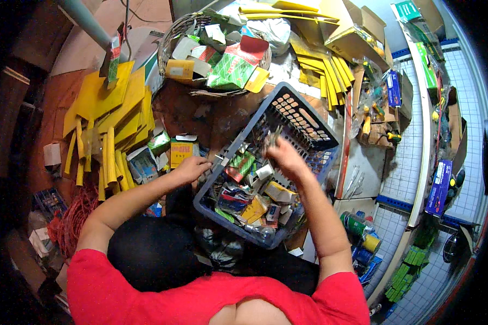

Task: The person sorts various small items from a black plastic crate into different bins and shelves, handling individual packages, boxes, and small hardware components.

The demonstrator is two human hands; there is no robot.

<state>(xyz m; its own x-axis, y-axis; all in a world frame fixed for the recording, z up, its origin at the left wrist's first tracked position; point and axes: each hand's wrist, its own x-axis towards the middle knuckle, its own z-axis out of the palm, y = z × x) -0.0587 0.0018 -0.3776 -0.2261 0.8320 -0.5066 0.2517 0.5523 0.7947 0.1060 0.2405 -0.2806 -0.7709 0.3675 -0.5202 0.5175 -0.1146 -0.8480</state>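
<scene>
A dark plastic basket (211, 178) stands tilted before my knees, filled with small cardboard boxes, packets and a clear plastic container (260, 232). My right hand (282, 156) is inside its far half, closed on a bunch of small metallic pieces (271, 139) too blurred to name. At the basket's left rim is my left hand (193, 167), its fingertips near a small pale piece (223, 159) on the rim; whether it grips anything does not show. Among the basket's contents are a green and red box (240, 165) and a yellow box (255, 208).
A wicker basket (162, 53) of crumpled boxes stands beyond. Yellow sheets and rolls (105, 101) are piled at left, above red twine (75, 215). More yellow strips (329, 73) lie at the far right. Shelves (398, 122) with screwdrivers (367, 124) and boxes line the right side.
</scene>
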